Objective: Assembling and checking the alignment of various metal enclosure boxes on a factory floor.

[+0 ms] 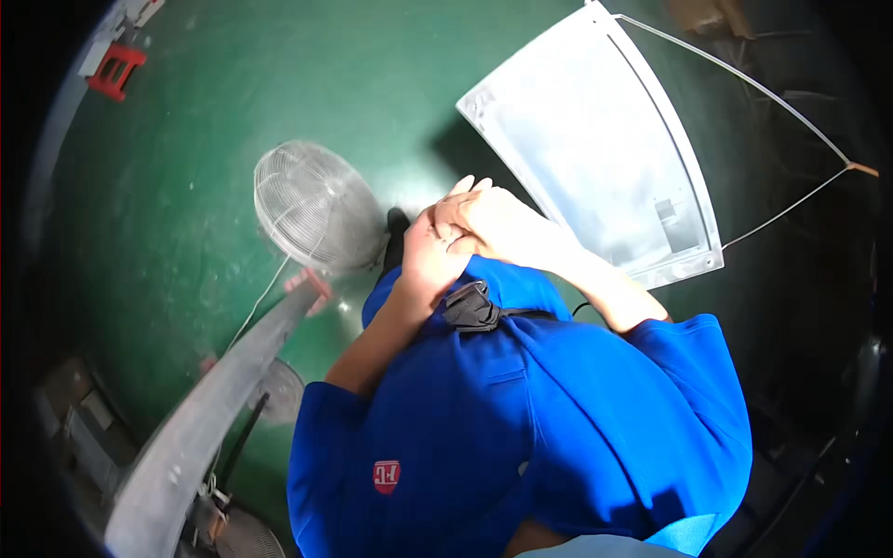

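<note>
My two hands are brought together in front of my waist. My right hand (498, 221) lies over my left, its fingers curled around it. My left hand (433, 253) is partly covered, but its fingertips show stretched out beyond the right hand. I see no object between them. To the right is a large, light grey metal panel (586, 130) with a curved, raised edge; my right forearm overlaps its lower corner in the picture. A thin cord (744, 79) runs from the panel's corners to an orange piece (863, 169) at the right.
A round caged fan (316, 205) stands left of my hands on the green floor (372, 74). A long grey beam-like part (209, 418) slants up from the lower left. Another fan (246, 538) sits at the bottom left, and a red stool-like object (116, 72) at the far left.
</note>
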A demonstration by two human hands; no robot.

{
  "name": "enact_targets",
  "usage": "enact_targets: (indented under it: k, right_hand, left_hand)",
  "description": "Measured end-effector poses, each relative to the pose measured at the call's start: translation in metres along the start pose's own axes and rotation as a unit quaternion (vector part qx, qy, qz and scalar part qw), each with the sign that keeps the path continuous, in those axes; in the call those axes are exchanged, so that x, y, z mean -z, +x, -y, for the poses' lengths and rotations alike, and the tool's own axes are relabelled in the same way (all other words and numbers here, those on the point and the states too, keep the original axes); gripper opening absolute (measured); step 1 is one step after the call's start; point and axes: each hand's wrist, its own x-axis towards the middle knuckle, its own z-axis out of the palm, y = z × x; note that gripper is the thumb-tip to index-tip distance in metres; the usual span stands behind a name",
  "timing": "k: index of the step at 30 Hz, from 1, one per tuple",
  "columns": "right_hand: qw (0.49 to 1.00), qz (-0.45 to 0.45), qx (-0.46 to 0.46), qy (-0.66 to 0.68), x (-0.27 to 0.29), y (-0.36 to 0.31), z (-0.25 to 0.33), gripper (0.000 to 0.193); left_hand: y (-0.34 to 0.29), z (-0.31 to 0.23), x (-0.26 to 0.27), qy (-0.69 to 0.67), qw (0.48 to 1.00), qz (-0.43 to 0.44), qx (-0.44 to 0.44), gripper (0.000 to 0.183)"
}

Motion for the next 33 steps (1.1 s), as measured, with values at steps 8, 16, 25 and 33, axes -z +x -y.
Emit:
enact_targets:
  k: [8,16,25,33]
  right_hand:
    - [0.959,-0.236,-0.072,0.141,0.042,0.042,-0.032,0.014]
    - [0.981,-0.14,-0.117,-0.069,0.024,0.064,-0.157,0.011]
    - [0.939,0.104,-0.048,-0.324,-0.014,0.075,-0.166,0.017]
    - [0.889,0.157,0.022,-0.429,-0.005,0.077,-0.157,0.018]
  left_hand:
    - [0.03,-0.065,-0.005,-0.11,0.989,-0.098,0.016,0.044]
    - [0.044,-0.113,0.01,-0.111,0.984,-0.126,-0.052,0.049]
    - [0.058,-0.134,0.034,-0.049,0.988,-0.11,-0.096,0.048]
    - [0.065,-0.141,0.034,-0.035,0.986,-0.145,-0.071,0.047]
